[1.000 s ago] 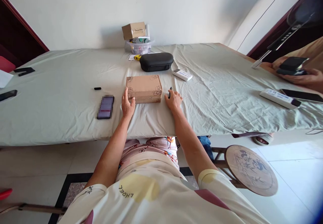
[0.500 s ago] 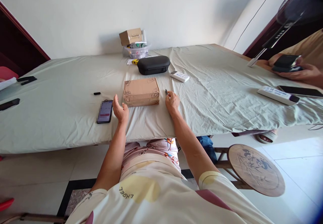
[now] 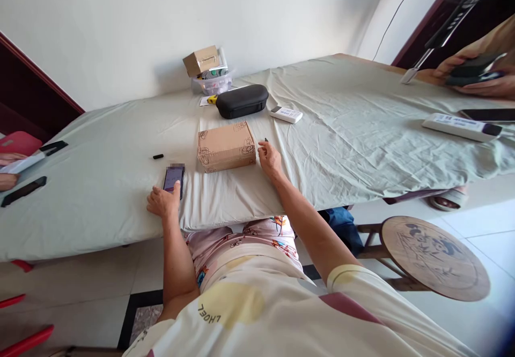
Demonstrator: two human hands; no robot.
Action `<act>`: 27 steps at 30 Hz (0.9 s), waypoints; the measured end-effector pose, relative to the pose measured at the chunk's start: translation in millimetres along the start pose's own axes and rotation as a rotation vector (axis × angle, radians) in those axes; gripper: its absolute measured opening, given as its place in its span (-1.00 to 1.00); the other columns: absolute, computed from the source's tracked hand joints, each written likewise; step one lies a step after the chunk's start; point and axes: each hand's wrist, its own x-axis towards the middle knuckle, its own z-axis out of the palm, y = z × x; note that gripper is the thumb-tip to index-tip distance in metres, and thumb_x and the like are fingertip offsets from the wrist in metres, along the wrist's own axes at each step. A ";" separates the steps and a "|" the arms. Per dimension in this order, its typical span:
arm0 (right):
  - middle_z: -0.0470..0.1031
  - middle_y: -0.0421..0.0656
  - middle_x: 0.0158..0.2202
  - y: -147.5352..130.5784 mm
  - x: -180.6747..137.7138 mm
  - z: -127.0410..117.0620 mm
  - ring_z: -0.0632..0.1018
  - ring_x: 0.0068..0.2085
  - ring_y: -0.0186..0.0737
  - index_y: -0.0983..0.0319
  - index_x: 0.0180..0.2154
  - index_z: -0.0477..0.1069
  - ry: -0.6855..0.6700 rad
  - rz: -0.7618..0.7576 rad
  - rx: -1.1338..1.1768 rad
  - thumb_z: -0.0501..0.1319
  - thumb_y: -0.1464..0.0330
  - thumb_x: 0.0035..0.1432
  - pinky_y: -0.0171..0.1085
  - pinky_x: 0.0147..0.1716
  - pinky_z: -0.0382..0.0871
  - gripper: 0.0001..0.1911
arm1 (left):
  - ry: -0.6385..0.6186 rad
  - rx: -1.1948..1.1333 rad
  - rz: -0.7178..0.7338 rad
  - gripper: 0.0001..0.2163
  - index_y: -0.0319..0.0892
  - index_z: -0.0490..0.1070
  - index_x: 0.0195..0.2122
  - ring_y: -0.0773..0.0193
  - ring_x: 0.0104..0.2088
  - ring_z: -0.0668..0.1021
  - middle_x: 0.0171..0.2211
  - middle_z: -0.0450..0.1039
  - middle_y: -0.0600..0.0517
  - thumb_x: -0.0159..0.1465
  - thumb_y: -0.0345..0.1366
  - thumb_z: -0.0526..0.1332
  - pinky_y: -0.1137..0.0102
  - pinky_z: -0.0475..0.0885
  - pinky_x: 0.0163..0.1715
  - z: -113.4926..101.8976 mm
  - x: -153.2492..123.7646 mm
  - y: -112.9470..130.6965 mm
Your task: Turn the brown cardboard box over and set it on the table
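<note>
My left hand point(image 3: 163, 200) rests at the lower left of a phone point(image 3: 174, 173) lying on the cloth. Its thumb is stretched over the lit screen, while the other fingers lie off the phone's left side. In my closed right hand point(image 3: 270, 159) is a dark marker point(image 3: 266, 140), mostly hidden by the fingers with one end poking out. That hand sits just right of a closed cardboard box point(image 3: 225, 143), whose corners carry scribbled drawings. Left of the box lies a small black cap point(image 3: 158, 156).
Behind the box are a black zip case point(image 3: 242, 101), a white device point(image 3: 286, 114) and a plastic basket point(image 3: 213, 83) with a small carton point(image 3: 200, 60) on top. Another person's hands point(image 3: 478, 81) hold a dark object at right. A wooden stool point(image 3: 436, 258) stands below.
My left hand has moved from beside the box to the phone, its thumb now over the screen. My right hand stays beside the box with the marker. The view has tilted slightly.
</note>
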 end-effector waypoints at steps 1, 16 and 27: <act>0.67 0.02 -0.12 0.3 -0.2 0.3 0.64 -0.17 -0.04 0.23 0.05 0.50 0.005 -0.002 0.001 0.04 0.26 0.30 -0.07 -0.03 0.52 -0.59 | -0.028 0.027 0.000 -0.24 -0.46 0.31 0.25 -0.36 0.32 0.38 0.23 0.40 -0.53 0.30 0.17 0.21 -0.22 0.30 0.26 2.4 -2.6 0.8; 0.67 0.00 -0.15 -11.7 -9.0 -13.9 0.65 -0.18 -0.06 0.23 0.08 0.48 -0.073 0.090 -0.009 0.02 0.34 0.30 -0.08 -0.02 0.50 -0.59 | -0.019 -0.064 0.052 -0.30 -0.39 0.33 0.12 -0.33 0.23 0.50 0.13 0.48 -0.49 0.05 -0.05 0.45 -0.07 0.36 0.26 16.3 -10.9 -0.2; 0.70 -0.06 -0.18 -17.7 -18.0 -12.1 0.65 -0.14 -0.05 0.20 0.15 0.47 -0.248 0.038 -0.139 0.08 0.47 0.22 -0.14 -0.02 0.48 -0.51 | 0.088 -0.525 -0.005 -0.42 -0.14 0.20 0.10 -0.06 0.09 0.61 0.05 0.52 -0.21 0.15 -0.09 0.40 0.09 0.51 0.14 -9.8 -32.8 26.5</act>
